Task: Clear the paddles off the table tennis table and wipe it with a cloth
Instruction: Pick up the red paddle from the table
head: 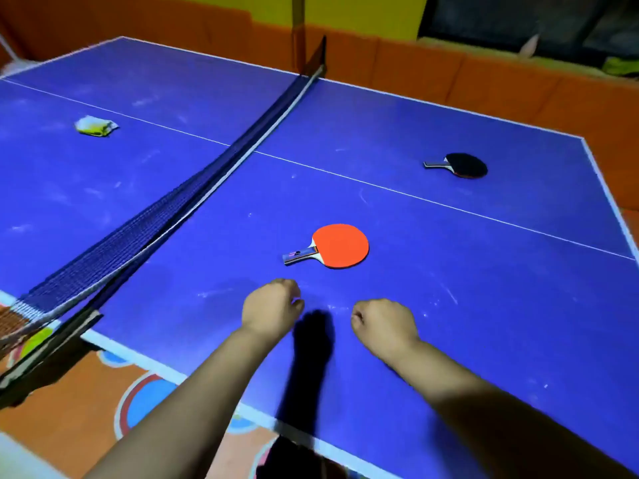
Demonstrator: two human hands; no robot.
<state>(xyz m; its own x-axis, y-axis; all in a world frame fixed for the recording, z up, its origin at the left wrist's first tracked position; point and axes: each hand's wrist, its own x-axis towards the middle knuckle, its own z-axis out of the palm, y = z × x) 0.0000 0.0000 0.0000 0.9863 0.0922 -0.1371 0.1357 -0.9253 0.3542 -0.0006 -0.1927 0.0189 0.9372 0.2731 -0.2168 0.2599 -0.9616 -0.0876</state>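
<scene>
While seemingly dusty, blue table (449, 288).

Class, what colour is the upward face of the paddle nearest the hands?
Orange-red, on the nearest paddle, seen in the head view.

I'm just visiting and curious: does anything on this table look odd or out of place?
The dark blue net sags, leaning over instead of standing upright. White smudges mark the blue table.

Indoor games room: blue table (449, 305) with net (193, 188), orange padded walls (484, 88) (patterned play-mat floor (86, 402)).
</scene>
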